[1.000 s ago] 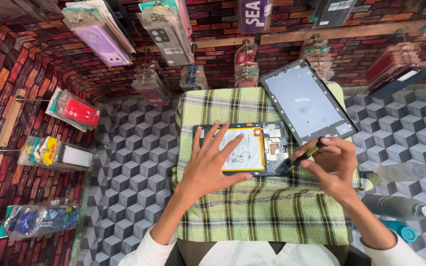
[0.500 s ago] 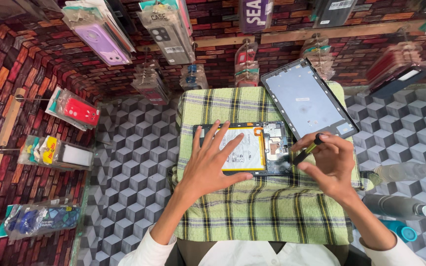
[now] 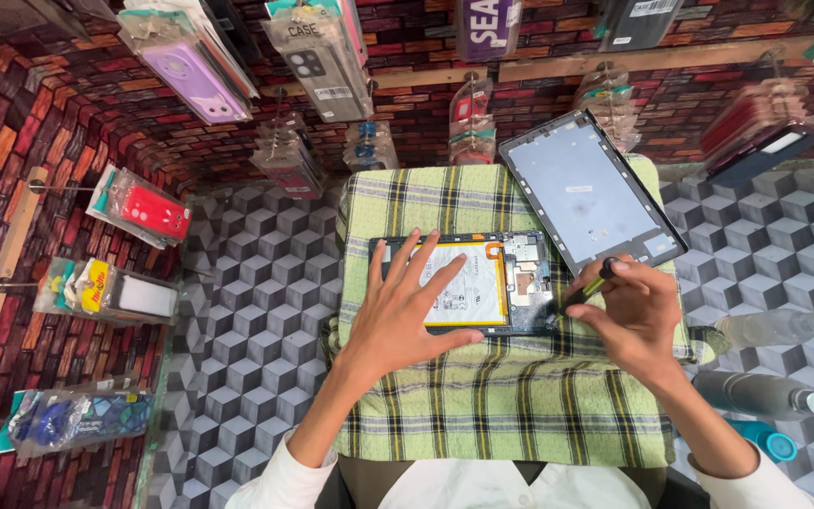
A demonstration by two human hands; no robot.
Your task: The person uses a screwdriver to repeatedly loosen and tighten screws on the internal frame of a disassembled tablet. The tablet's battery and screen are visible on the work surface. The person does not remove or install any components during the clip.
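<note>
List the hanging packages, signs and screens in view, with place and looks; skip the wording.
Purple phone case pack: top left, hanging, clear wrap.
Grey case pack: top centre, hanging.
Red case pack: left wall peg.
Purple sign: top centre, white print.
Opened tablet: on the checked cloth, under left hand.

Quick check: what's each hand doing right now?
Left hand: open, flat on the opened tablet.
Right hand: closed on a screwdriver, tip at the tablet's edge.

At frame centre, the left hand (image 3: 407, 316) lies flat on an opened tablet (image 3: 468, 283); the right hand (image 3: 635, 316) grips a screwdriver (image 3: 584, 290) at its right edge.
</note>
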